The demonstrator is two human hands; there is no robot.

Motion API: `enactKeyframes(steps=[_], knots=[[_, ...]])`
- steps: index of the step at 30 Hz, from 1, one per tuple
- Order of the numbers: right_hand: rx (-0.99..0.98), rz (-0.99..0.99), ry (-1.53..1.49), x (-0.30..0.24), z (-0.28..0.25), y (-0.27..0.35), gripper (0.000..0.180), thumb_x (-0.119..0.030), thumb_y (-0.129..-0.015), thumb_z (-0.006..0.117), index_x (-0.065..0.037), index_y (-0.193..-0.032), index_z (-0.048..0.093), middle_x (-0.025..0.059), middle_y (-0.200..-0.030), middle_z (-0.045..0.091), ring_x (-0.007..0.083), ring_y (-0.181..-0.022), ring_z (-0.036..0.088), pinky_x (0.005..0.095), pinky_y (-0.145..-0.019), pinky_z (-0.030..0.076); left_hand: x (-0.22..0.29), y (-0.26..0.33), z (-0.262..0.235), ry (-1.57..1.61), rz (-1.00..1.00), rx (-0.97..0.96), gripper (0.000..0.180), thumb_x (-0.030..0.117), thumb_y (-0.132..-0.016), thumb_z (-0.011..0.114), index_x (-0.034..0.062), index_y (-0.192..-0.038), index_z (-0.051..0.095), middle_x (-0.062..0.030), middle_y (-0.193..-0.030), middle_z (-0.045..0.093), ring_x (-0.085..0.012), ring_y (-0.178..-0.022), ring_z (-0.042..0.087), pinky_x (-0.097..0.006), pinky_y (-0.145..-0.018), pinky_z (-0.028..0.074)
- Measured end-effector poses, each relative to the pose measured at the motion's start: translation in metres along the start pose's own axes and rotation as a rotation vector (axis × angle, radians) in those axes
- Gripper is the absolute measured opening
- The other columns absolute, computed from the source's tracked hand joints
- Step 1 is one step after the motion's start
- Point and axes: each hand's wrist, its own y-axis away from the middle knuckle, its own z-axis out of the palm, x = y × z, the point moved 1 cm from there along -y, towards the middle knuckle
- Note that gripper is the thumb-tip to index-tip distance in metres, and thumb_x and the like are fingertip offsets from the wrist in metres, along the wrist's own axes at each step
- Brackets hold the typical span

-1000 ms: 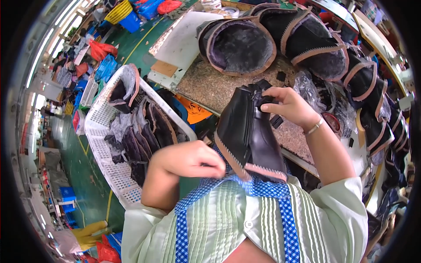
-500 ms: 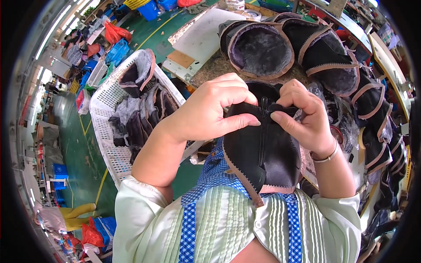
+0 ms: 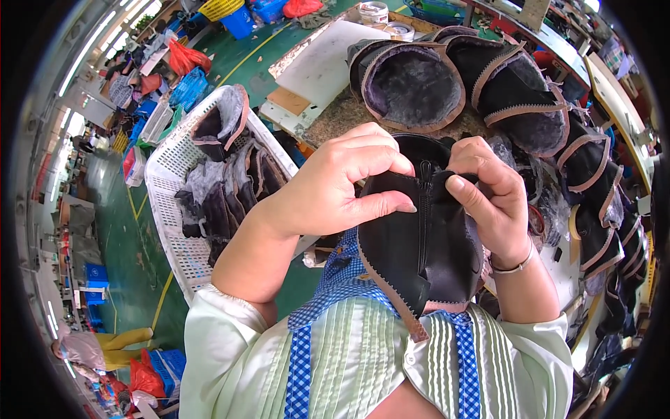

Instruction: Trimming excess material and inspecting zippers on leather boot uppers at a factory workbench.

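In the middle of the frame I hold a black boot upper (image 3: 426, 244) up against my chest, both hands clamped on its top edge. My left hand (image 3: 335, 185) grips it from the left, thumb pressed flat along the front and fingers curled over the rim. My right hand (image 3: 492, 192) pinches the other side, thumb beside the zipper (image 3: 423, 209) that runs down the middle of the piece. A tan trimmed edge (image 3: 391, 293) runs along the lower left border of the upper, reaching down to my pale green pleated shirt (image 3: 356, 363). A thin bracelet (image 3: 513, 265) sits on my right wrist.

Above my hands, at the upper middle of the frame, fur-lined boot uppers (image 3: 419, 80) lie on the worktable (image 3: 328, 115), and more of them trail down the right side. At the left middle stands a white plastic basket (image 3: 174, 174) with dark boot pieces (image 3: 223, 188) piled in it, on a green floor (image 3: 125, 244).
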Motion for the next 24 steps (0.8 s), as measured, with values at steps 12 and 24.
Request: enactKeyframes(steps=[12, 24], knots=[[0.017, -0.017, 0.15, 0.003, 0.002, -0.015, 0.018, 0.002, -0.072, 0.075, -0.001, -0.086, 0.063, 0.0073, -0.085, 0.062, 0.0207, -0.08, 0.062, 0.0286, -0.073, 0.049, -0.031, -0.013, 0.018, 0.188, -0.139, -0.042, 0.012, 0.005, -0.086, 0.066, -0.0023, -0.095, 0.06, -0.0066, -0.094, 0.06, -0.0193, -0.094, 0.056, -0.03, -0.087, 0.043], [0.043, -0.31, 0.999, 0.034, 0.004, 0.031, 0.013, -0.01, -0.071, 0.061, -0.005, -0.083, 0.064, 0.0075, -0.093, 0.064, 0.0232, -0.101, 0.061, 0.0366, -0.087, 0.047, -0.139, -0.061, 0.098, 0.586, -0.496, -0.112, 0.025, 0.02, -0.095, 0.059, 0.004, -0.078, 0.065, 0.0064, -0.07, 0.057, -0.0006, -0.065, 0.048, -0.019, -0.059, 0.04]])
